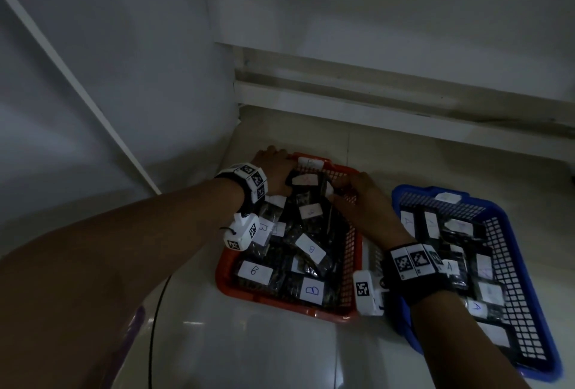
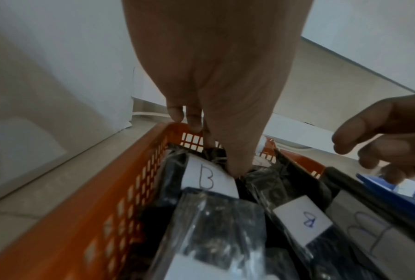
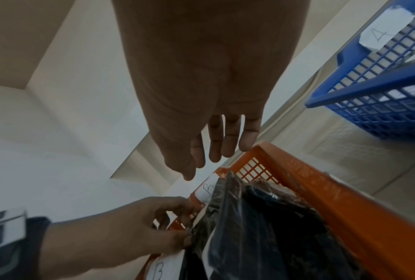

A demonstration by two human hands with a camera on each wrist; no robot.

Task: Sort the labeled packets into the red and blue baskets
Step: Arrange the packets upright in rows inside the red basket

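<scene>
The red basket [image 1: 280, 299] holds several dark packets with white "B" labels [image 1: 312, 290]. To its right, the blue basket [image 1: 429, 192] holds packets labelled "A" [image 1: 449, 266]. My left hand [image 1: 272, 168] reaches into the red basket's far left corner. In the left wrist view its thumb [image 2: 235, 166] and fingers [image 2: 194, 121] pinch the edge of a dark packet [image 2: 214, 154]. The right wrist view shows that pinched packet [image 3: 225, 217] standing up on edge. My right hand [image 1: 353, 191] hovers over the basket's far right side, fingers [image 3: 228, 144] straight and holding nothing.
Both baskets sit on a pale tiled floor in a corner. A white wall panel [image 1: 124, 77] rises at the left and a low ledge [image 1: 404, 108] runs behind. A black cable [image 1: 155, 311] and my leg [image 1: 62, 295] lie at the near left.
</scene>
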